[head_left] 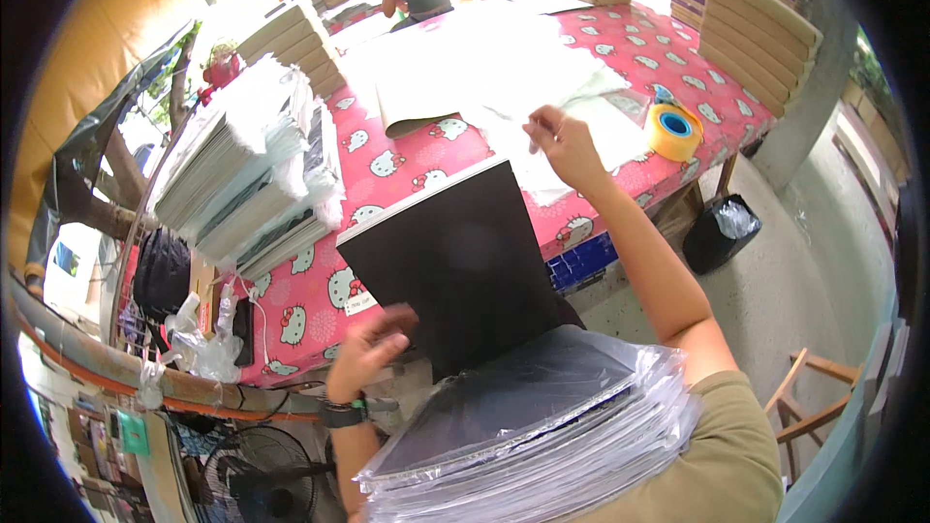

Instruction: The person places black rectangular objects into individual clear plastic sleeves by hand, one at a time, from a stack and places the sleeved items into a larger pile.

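Note:
A flat black panel (450, 266) with a white far edge lies tilted in front of me, partly over the table's near edge. My left hand (373, 349), slightly blurred, hovers at the panel's near left corner, thumb and fingers apart, nothing seen in it. Beyond the panel's right corner, my right hand (569, 147) is raised above white sheets (523, 68). Its fingertips are pinched together; whatever they hold, if anything, does not show. Close against my body is a stack of dark panels in clear plastic sleeves (542, 426).
A pink patterned cloth (392, 163) covers the table. Plastic-wrapped stacks (242, 155) stand at left; a yellow tape roll (675, 131) sits at right. Piled brown cartons (756, 39) rise behind. A black bin (722, 232), a wooden stool (814, 397) and a fan (262, 479) stand around.

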Demonstrator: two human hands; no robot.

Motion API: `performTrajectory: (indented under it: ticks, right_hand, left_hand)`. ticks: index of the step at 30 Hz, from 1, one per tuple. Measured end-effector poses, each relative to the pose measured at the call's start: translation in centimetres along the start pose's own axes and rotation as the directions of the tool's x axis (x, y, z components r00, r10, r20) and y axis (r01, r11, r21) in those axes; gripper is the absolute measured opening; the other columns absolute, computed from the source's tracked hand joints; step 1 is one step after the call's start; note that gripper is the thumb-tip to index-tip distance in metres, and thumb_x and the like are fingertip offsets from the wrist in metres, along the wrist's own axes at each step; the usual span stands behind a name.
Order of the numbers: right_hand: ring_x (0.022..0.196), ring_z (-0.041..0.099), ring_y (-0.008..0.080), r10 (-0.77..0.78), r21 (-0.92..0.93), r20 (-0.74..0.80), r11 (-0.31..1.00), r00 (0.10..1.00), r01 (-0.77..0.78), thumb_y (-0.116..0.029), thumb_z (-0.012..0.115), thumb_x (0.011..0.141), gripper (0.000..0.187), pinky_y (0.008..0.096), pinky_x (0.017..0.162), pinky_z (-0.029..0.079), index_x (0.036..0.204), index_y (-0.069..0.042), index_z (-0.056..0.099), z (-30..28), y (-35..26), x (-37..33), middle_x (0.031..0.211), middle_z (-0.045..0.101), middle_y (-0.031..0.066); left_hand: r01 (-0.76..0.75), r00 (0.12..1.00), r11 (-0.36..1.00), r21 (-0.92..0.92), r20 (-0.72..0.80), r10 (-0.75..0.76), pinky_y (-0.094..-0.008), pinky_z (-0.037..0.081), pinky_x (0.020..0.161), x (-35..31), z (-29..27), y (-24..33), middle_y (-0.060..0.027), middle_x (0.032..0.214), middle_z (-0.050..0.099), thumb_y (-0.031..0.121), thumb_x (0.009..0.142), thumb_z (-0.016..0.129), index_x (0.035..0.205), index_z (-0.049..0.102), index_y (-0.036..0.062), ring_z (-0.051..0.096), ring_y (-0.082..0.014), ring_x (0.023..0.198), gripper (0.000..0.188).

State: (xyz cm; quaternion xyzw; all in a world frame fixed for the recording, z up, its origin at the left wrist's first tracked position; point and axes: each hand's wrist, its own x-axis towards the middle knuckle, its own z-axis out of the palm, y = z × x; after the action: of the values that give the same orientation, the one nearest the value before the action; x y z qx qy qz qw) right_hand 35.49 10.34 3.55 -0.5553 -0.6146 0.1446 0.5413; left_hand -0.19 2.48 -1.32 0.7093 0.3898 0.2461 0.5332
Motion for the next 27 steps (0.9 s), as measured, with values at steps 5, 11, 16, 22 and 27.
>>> performTrajectory:
  ticks: [5, 11, 16, 22, 27]
  right_hand:
    - [0.068, 0.050, 0.0031, -0.138, 0.495, 0.635, 0.828, 0.760, -0.263, -0.014, 0.051, 0.084, 0.013, 0.0176, 0.060, 0.039, 0.088, -0.002, 0.055, 2.2, -8.5, -3.0, 0.075, 0.055, -0.0012]
    - [0.069, 0.048, 0.0023, -0.111, 0.570, 0.640, 0.733, 0.761, -0.372, -0.016, 0.051, 0.084, 0.016, 0.0167, 0.061, 0.039, 0.087, -0.001, 0.057, 3.1, -9.6, -2.7, 0.077, 0.054, -0.0032]
    - [0.074, 0.053, 0.0103, 0.026, 0.164, 0.268, 0.984, 0.963, -0.072, -0.015, 0.059, 0.078, 0.020, 0.0209, 0.068, 0.042, 0.092, -0.001, 0.057, 1.7, -6.5, -2.2, 0.084, 0.058, 0.0048]
    - [0.092, 0.050, 0.0243, -0.560, 0.142, 0.442, 0.815, 0.700, 0.562, -0.017, 0.067, 0.065, 0.033, 0.0343, 0.088, 0.033, 0.094, -0.004, 0.057, 3.0, -12.3, -5.4, 0.093, 0.057, 0.0095]
    - [0.068, 0.051, 0.0102, -0.271, 0.285, 0.472, 0.947, 0.839, 0.146, -0.009, 0.061, 0.074, 0.015, 0.0238, 0.066, 0.039, 0.087, -0.002, 0.056, 4.6, -9.9, -5.4, 0.071, 0.056, 0.0002]
  left_hand:
    - [-0.574, 0.704, 0.792, 0.207, -0.369, 0.607, -0.0350, 0.032, 0.092, 3.9, 1.4, 9.2, -0.0101, 0.117, 0.045, 0.029, 0.062, 0.074, 0.124, 0.036, 0.0014, 0.043, -0.0171, 0.107, 0.078]
    - [-0.181, 0.984, 0.870, -0.459, -0.087, 0.159, -0.0159, 0.039, 0.054, 4.7, 3.0, 7.2, 0.0026, 0.073, 0.058, 0.015, 0.078, 0.061, 0.091, 0.057, -0.0008, 0.049, -0.0014, 0.060, 0.021]
    - [-0.138, 0.986, 0.777, -0.614, -0.159, 0.049, -0.0171, 0.041, 0.057, 3.8, 1.8, 5.8, -0.0005, 0.079, 0.059, 0.014, 0.080, 0.058, 0.096, 0.056, -0.0008, 0.052, -0.0033, 0.063, 0.022]
    - [-0.115, 0.992, 0.702, -0.703, -0.114, 0.048, -0.0163, 0.042, 0.058, 3.7, 1.6, 5.2, -0.0012, 0.081, 0.059, 0.018, 0.081, 0.058, 0.098, 0.055, -0.0016, 0.052, -0.0022, 0.067, 0.026]
    - [-0.041, 0.997, 0.826, -0.563, 0.033, 0.072, -0.0184, 0.043, 0.056, 3.6, 0.9, 4.0, -0.0013, 0.078, 0.058, 0.025, 0.074, 0.065, 0.097, 0.054, -0.0007, 0.053, -0.0065, 0.063, 0.036]
